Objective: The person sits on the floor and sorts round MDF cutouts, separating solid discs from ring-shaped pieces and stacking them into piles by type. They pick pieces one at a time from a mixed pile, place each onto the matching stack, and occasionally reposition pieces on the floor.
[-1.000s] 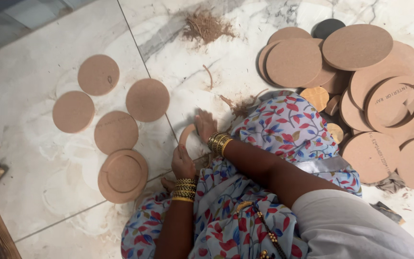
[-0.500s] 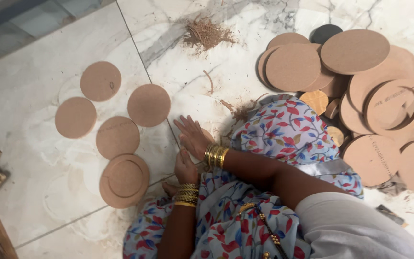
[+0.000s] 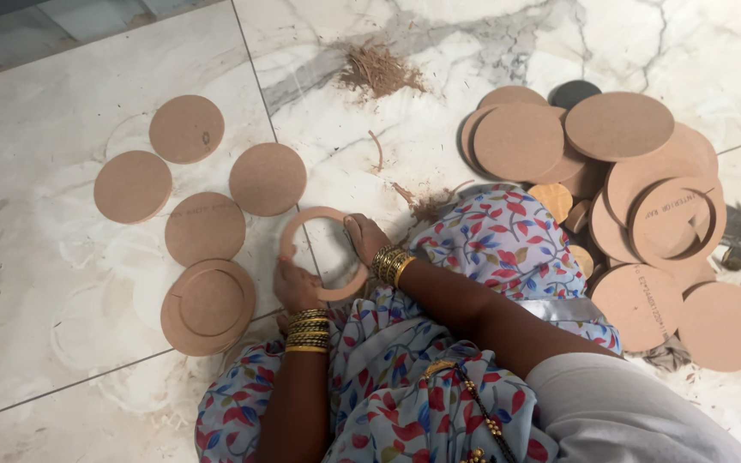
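1. Since the earlier frames, a thin fibreboard ring (image 3: 323, 253) shows between the hands where only the hands met over a disc half a second ago; both hands sit farther apart now, and the view has shifted slightly.
2. This ring lies flat on the marble floor (image 3: 62, 103) at frame centre, across a grout line, just right of the scored disc (image 3: 208, 306).
3. Left hand (image 3: 295, 285) closes its fingers on the ring's lower-left arc; right hand (image 3: 364, 238) presses fingers on the right arc. Both are clamped on it, opposite each other.
4. Being round, the ring has no long axis; the line between the grips runs lower left to upper right. Both hands touch it, so neither is nearer.
5. Four plain discs (image 3: 204, 227) lie spread at upper left; a heap of discs (image 3: 619, 129) sits at right, beyond the floral-clad knee (image 3: 508, 244).
6. Wood shavings (image 3: 379, 70) lie at top centre.
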